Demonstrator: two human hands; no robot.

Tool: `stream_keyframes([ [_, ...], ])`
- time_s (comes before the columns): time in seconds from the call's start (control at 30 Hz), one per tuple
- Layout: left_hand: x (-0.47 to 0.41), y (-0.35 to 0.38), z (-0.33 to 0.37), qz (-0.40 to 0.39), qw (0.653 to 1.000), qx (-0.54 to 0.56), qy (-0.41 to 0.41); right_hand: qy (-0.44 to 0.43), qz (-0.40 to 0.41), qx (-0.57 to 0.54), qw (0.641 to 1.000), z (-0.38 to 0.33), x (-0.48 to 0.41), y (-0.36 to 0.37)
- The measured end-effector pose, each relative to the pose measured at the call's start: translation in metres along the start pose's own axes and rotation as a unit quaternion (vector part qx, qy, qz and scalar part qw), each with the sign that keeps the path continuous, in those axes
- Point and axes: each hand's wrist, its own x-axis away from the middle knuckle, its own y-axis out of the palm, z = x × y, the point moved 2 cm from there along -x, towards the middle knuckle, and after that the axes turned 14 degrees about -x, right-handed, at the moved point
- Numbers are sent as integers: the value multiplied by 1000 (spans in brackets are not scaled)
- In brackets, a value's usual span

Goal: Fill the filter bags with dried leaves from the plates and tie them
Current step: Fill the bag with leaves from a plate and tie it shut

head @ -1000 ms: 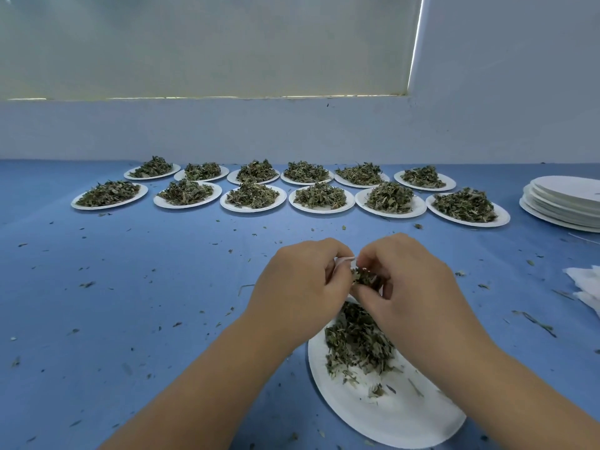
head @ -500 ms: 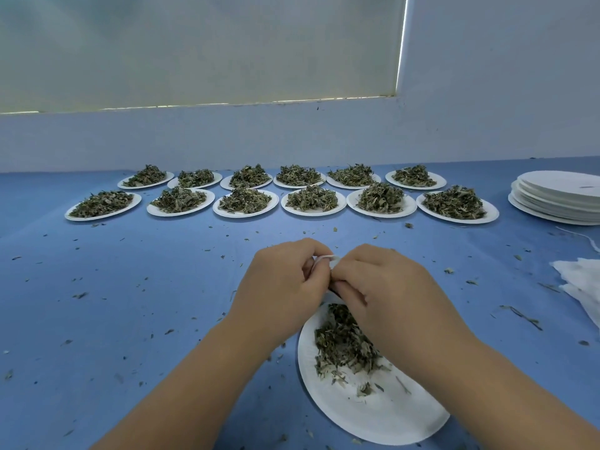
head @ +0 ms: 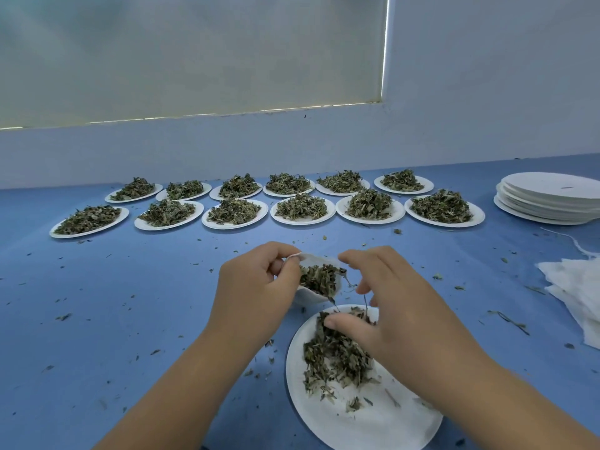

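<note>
Blue table (head: 130, 303) — left fingers (head: 276, 251) pinch filter bag (head: 310, 294); right fingers (head: 363, 259) half-open, touching leaves (head: 334, 355).

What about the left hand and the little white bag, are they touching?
Touching. The head view shows the left hand pinching the top rim of the filter bag between thumb and fingers, holding its mouth open.

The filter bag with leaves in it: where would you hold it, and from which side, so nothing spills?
By the rim of its open mouth, from the side. The filter bag is soft, mouth up and heaped with dried leaves, so squeezing its belly would likely push them out. The left hand pinches the left rim that way.
</note>
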Motion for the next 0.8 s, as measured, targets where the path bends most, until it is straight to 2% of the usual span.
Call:
stream_keyframes([
  [0.17,4,3,4,-4,996,-61,62,17,50,-64,997,1,-3,0],
  [0.3,6,4,7,2,993,-78,86,-14,76,-84,993,-6,-2,0],
  [0.6,8,6,10,-18,990,-95,103,-67,72,-29,995,-20,2,3],
  [0.8,9,7,12,-22,988,-110,110,-58,95,22,994,-20,1,-1],
])
